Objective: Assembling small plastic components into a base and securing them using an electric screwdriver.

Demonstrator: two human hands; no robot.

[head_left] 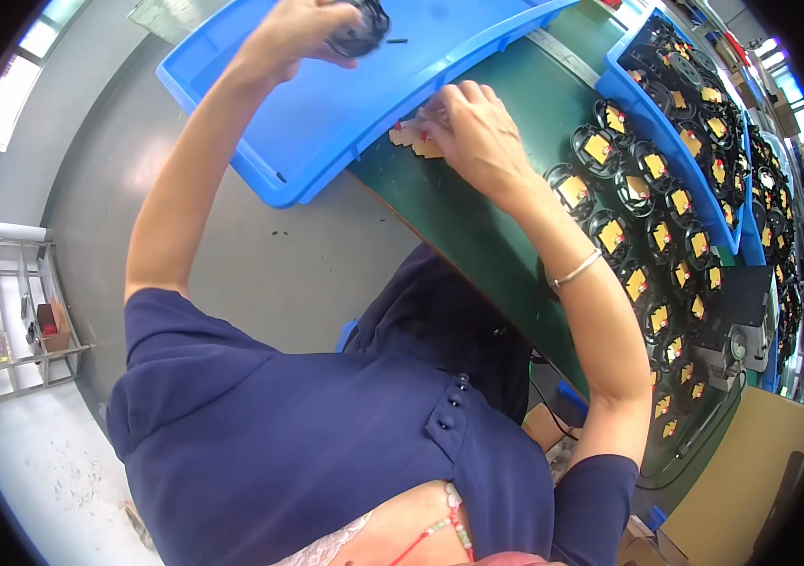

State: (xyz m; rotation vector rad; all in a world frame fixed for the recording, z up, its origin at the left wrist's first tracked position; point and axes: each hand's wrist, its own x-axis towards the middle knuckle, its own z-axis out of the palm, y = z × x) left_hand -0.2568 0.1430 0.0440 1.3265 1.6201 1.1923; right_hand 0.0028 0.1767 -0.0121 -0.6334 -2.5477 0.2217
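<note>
Over the far side of a blue plastic bin (289,170), my left hand (303,30) is closed around a dark, rounded black part (361,30), blurred at its edges. My right hand (482,137) is at the green table beside the bin's near wall. Its fingers curl down at a small cluster of flat tan pieces (416,140) with red bits. Whatever lies between those fingers is mostly hidden by the hand.
Rows of round black parts with tan plates (633,189) cover the green table (449,203) right of my forearm. Another blue bin (666,132) is heaped with similar parts. A grey device (737,344) with a cable sits farther right. Small black scraps (279,233) lie on the floor.
</note>
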